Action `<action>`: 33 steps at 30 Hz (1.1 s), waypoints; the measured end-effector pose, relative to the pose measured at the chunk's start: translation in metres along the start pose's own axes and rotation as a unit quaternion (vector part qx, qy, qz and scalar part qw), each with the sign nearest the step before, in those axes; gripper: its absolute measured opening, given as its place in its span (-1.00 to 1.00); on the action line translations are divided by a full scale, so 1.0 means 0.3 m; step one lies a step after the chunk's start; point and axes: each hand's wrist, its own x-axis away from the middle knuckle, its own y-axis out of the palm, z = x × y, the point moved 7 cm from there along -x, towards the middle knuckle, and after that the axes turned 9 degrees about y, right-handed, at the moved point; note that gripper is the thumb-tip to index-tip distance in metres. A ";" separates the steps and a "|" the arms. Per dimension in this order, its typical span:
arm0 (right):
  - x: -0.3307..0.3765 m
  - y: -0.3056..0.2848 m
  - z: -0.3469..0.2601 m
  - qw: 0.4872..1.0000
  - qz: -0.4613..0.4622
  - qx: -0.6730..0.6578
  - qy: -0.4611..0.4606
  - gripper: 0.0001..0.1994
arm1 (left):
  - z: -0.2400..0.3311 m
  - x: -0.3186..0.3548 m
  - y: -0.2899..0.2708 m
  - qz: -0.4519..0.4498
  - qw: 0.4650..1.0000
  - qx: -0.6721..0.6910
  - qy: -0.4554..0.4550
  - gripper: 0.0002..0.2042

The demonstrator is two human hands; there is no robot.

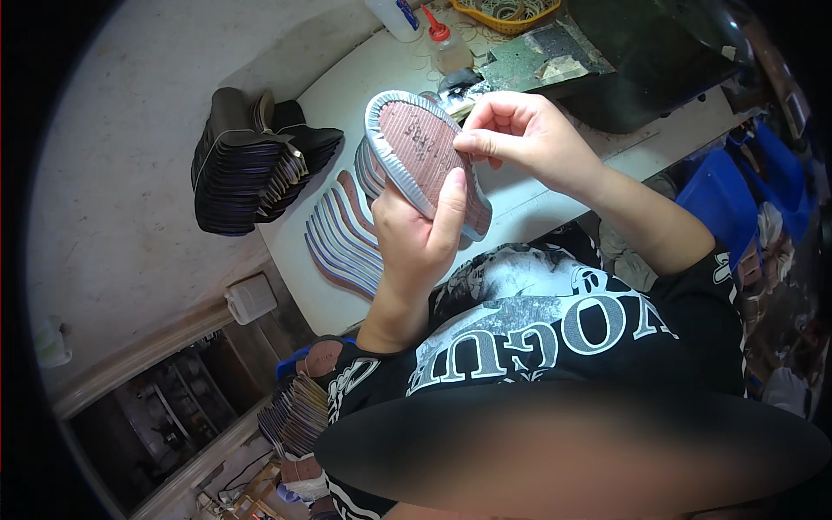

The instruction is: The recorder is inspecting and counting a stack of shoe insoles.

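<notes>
The work in hand centres on a shoe sole (414,139), raised above the counter (290,256) with its brown, ribbed face toward the viewer; dark handwritten marks cross this face, and a silvery, pleated border runs around its edge. The left hand (418,227) is closed around the lower left part of the sole, its thumb laid over the face and its other fingers mostly hidden behind. The right hand (520,139) is drawn into a pinch at the sole's right edge, thumb and forefinger together; whether any material lies between these fingertips cannot be told. The step appears to be fine work along the border, judged from the placement of the pinch. Continuing it calls for a steady left-hand support and a small, controlled movement of the right fingertips along the rim, without bending the sole. On the counter, a row of similar soles (340,236) stands just beyond the left hand; a red-capped bottle (451,54) and a yellow basket (490,22) of pale loops occupy the far side.
</notes>
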 end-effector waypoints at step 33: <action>0.162 0.133 0.204 0.961 -0.091 -0.121 0.230 -0.68 | -0.278 0.017 -0.056 0.179 0.914 0.298 -0.207 -0.75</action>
